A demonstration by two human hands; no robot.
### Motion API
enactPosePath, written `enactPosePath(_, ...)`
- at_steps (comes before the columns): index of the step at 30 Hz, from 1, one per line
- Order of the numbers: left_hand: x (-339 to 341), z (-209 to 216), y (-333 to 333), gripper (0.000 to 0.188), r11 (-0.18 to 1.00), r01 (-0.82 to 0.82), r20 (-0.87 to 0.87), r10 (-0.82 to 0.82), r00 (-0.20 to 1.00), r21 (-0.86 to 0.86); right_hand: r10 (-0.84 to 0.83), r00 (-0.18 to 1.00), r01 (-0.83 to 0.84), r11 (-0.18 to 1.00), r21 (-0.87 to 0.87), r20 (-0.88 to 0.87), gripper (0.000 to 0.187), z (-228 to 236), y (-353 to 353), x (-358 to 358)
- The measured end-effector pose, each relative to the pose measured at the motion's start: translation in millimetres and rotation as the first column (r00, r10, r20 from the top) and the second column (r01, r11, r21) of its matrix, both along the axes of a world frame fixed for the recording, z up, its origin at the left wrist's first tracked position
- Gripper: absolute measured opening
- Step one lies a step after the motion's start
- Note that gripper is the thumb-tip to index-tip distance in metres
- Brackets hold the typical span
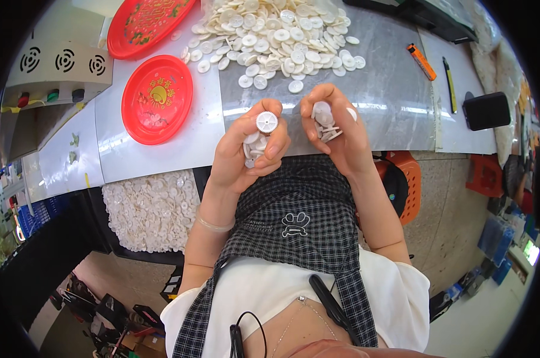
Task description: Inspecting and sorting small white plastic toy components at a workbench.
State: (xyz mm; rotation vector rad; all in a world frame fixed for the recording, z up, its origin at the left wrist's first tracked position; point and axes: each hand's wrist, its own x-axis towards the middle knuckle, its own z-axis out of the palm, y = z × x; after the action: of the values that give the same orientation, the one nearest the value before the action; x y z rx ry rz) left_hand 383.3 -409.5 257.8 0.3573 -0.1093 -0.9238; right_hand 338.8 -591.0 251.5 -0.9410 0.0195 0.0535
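— Gear [267,122]: where?
— Near side of pile [282,45], pinched in left hand [233,144], face up; more pieces [255,146] in its palm.
— Right hand [346,140]?
— Apart from left, curled around white parts [325,119], just beside pile's near edge.

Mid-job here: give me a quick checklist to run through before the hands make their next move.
1. Left hand has its load: ok, a white gear shows at the fingertips, with loose white pieces below it.
2. Right hand has its load: ok, several white parts in its curled fingers.
3. Hands apart: ok, a gap shows between them.
4. Gear's teeth undamaged: cannot tell, too small.
5. Yellow cutter away from hands: ok, far right on the table.
6. Cutter's blade retracted: cannot tell.
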Motion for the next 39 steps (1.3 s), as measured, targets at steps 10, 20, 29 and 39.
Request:
enactPosePath(10, -9.4, 28.8, 133.3, 0.039, 0.805, -0.549, 0.201, 0.514, 0.834, 0.224, 0.015, 0.986, -0.016, 1.000, -0.004, -0.163, 0.068, 10.4, 22.1, 0.5)
enactPosePath(20, -86.4, 52.2, 251.3, 0.051, 0.092, -0.812, 0.705, 0.447, 0.551, 0.577, 0.657, 0.748, -0.659, 0.752, -0.005, 0.095, 0.056, 8.6, 215.5, 1.8)
enactPosePath(29, -72.2, 53.7, 221.6, 0.029, -0.144, -0.634, 0.487, -0.520, 0.702, 0.760, 0.588, 0.799, -0.454, 0.730, -0.512, 0.130, 0.011, 4.3, 122.9, -3.7)
enactPosePath(39, 17.6, 16.9, 43.1, 0.029, 0.142, -0.880, 0.831, -0.424, 0.360, 0.454, -0.014, 0.916, 0.390, 0.264, -0.882, 0.401, 0.012, 14.6, 12.5, 11.6)
